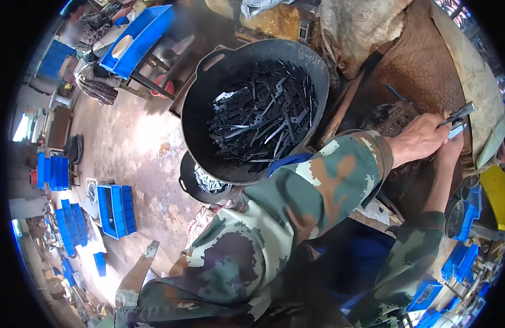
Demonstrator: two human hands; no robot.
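At the right, both my hands are together over a brown, worn surface (422,60). My left hand (416,141) is closed, with its fingers against a shiny metal piece (461,112) that sticks out to the right. Just below, my right hand (450,146) is closed around a second short, silvery piece (456,130). The fingers overlap, so which hand carries which piece is partly hidden. Left of my hands stands a large black basin (195,117) heaped with thin, dark metal parts (263,112). Beside my left wrist lies a bristly brown clump (397,117).
A smaller black basin (189,183) holding shiny small parts (210,180) stands below the large one. Blue crates (115,210) stand on the floor (148,142) at left. A blue tray (140,41) sits on a stand at upper left, near another person (94,71). Stiff tan sheeting (474,82) edges the right.
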